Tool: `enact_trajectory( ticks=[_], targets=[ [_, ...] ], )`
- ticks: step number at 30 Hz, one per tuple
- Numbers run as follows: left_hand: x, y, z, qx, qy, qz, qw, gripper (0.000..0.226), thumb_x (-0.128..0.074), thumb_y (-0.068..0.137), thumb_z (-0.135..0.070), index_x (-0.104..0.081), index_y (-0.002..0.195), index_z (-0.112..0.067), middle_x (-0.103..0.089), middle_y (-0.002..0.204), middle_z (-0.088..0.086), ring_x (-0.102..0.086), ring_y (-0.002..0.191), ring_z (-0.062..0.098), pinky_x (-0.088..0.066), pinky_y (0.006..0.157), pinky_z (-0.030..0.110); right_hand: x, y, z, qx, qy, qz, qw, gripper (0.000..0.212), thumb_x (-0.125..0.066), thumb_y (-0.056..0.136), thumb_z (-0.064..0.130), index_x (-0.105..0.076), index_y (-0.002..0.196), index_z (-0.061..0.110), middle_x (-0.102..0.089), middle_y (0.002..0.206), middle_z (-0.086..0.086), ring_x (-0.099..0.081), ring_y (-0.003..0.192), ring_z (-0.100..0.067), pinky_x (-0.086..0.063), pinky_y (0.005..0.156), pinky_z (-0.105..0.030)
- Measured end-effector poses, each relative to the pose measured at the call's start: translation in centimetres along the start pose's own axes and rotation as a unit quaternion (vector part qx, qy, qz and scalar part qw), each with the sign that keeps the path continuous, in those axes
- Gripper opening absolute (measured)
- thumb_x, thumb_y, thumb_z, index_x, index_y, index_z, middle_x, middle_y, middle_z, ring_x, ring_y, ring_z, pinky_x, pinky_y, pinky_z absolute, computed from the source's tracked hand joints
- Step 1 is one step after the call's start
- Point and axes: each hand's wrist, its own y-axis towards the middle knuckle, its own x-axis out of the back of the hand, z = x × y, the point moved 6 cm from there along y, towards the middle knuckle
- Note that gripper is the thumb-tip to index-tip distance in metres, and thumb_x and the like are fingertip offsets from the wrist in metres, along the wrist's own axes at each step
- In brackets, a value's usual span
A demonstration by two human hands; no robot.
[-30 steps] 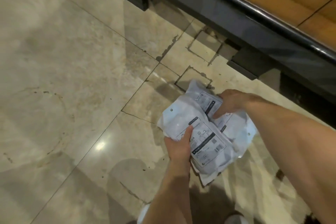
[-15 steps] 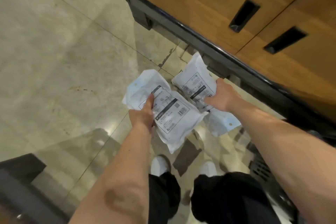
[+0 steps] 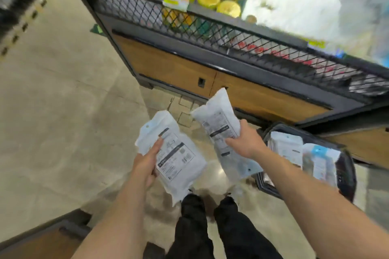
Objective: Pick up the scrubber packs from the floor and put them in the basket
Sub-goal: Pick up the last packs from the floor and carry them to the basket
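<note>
While L hand [image 3: 145,164] fingers clamp one scrubber pack [image 3: 174,153], R hand [image 3: 246,143] fingers another pack [image 3: 221,120], basket [image 3: 348,176] holds more packs [image 3: 288,149]

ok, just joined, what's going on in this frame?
A person stands in a shop aisle with both hands full. The left hand grips one scrubber pack, and the right hand grips a second pack. The black basket sits on the floor at the person's right, with at least two packs inside. Neither held pack is in it yet.
</note>
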Motion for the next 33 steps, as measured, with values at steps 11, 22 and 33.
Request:
enact_trajectory(
  ticks=[11, 22, 33],
  targets=[
    [-16.7, -10.8, 5.6, -0.029, 0.145, 0.162, 0.976, 0.082, -0.092, 0.051, -0.038, -0.063, 0.125, -0.018, -0.074, 0.11, 0.01, -0.072, 0.099, 0.03, -0.058, 0.082, 0.049, 11.1, -14.0, -20.5, -0.138, 0.144, -0.138, 0.97, 0.056, -0.068, 0.085, 0.027, -0.04, 0.131, 0.014, -0.057, 0.127, -0.011, -0.056, 0.115, -0.032, -0.047, 0.087, -0.038],
    [-33.0, -19.0, 23.3, -0.025, 0.254, 0.183, 0.95, 0.036, -0.068, 0.089, -0.033, -0.064, 0.12, -0.015, -0.075, 0.107, 0.01, -0.071, 0.1, 0.028, -0.055, 0.088, 0.045, 18.9, -21.8, -47.7, -0.214, 0.283, -0.2, 0.913, 0.054, -0.07, 0.082, 0.026, -0.046, 0.127, 0.008, -0.059, 0.117, -0.005, -0.057, 0.106, -0.028, -0.051, 0.093, -0.043],
    [-39.4, -17.1, 29.9, 0.007, 0.317, 0.107, 0.942, 0.021, -0.058, 0.09, -0.026, -0.063, 0.104, -0.012, -0.073, 0.097, 0.009, -0.066, 0.089, 0.027, -0.054, 0.081, 0.043, 19.1, -19.5, -55.6, -0.244, 0.339, -0.194, 0.888, 0.063, -0.07, 0.086, 0.016, -0.037, 0.138, 0.004, -0.051, 0.141, -0.014, -0.05, 0.128, -0.034, -0.041, 0.108, -0.046]
  ],
)
